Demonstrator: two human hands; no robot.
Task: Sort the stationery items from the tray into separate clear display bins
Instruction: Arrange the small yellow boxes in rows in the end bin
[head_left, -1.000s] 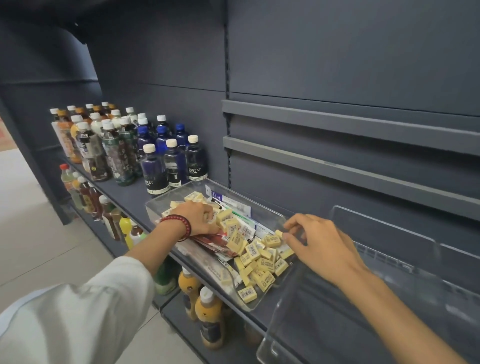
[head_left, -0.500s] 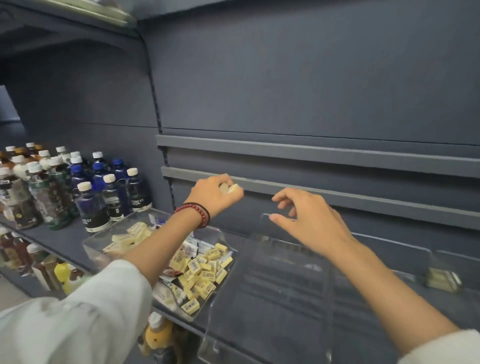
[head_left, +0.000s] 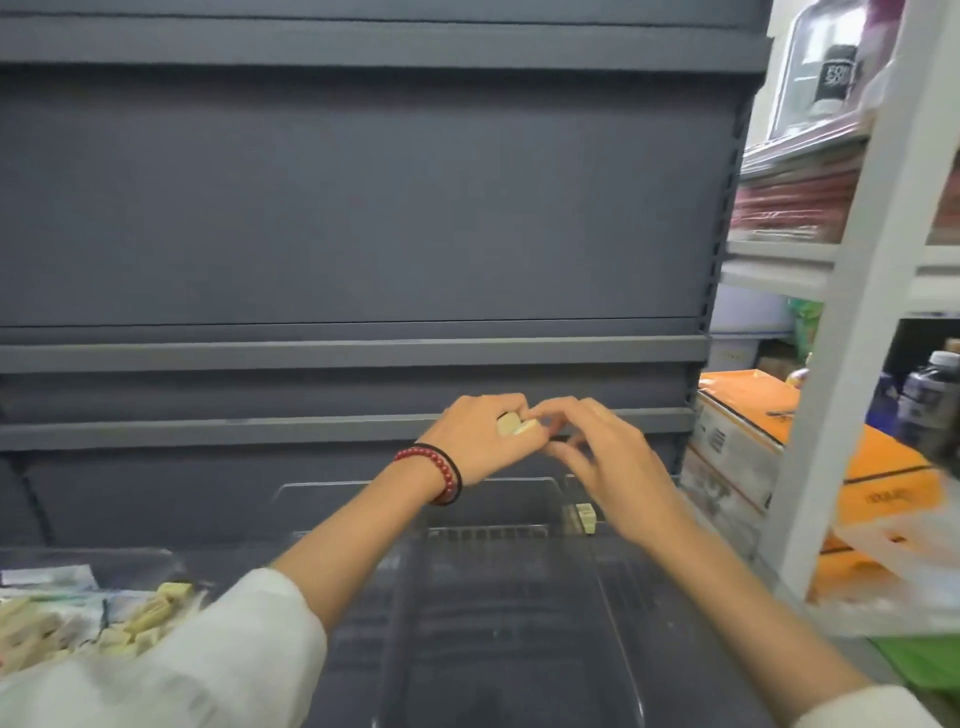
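Both hands had risen from the tray (head_left: 156, 560) and met above the bin (head_left: 519, 649). Left hand (head_left: 483, 441) gripped a few erasers (head_left: 514, 427); right hand (head_left: 613, 457) touched them, its grip lost in blur. Sorting seemed barely begun: a lone eraser (head_left: 584, 512) lay binned beneath, and many stayed in the tray.

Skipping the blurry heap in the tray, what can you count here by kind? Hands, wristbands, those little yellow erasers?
Hands: 2, the left hand and the right hand.
Wristbands: 2, red beads and a black band, both on the left wrist.
Erasers held in the left hand: 2.
Eraser standing by the clear bin, at its back corner: 1.
Total: 7.
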